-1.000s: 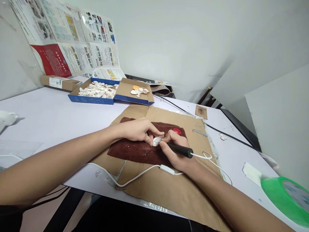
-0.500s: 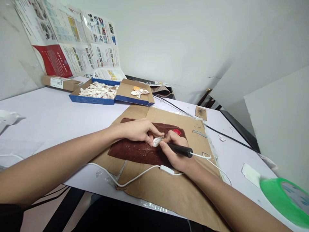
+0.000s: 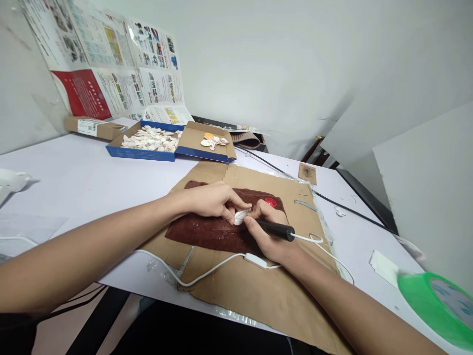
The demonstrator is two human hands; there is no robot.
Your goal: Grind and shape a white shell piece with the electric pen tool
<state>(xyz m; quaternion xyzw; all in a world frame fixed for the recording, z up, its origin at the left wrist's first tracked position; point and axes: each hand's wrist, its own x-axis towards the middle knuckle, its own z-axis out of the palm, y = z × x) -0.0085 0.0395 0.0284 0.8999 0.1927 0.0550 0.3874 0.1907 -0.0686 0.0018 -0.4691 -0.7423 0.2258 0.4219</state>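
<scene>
My left hand [image 3: 218, 199] pinches a small white seashell [image 3: 240, 217] between thumb and fingers, above the dark brown cloth [image 3: 207, 231]. In my right hand [image 3: 271, 227] is a black corded engraving pen [image 3: 275, 229], its tip end pointing at the shell and its white cord leaving the back end. The right fingertips come up close to the shell; the pen's very tip is too small to make out. A round red lid [image 3: 271, 202] lies on the cloth just behind the right hand. White dust specks dot the cloth.
Brown cardboard [image 3: 236, 291] lies beneath the cloth. A blue box [image 3: 140, 153] of white shells stands at the back, with several shells on its open lid [image 3: 192, 135]. Tweezers [image 3: 306, 204], an inline cord switch [image 3: 255, 260] and green tape [image 3: 417, 296] lie around.
The shell looks turned very slightly in the fingers. Otherwise both hands and the pen stay in place.
</scene>
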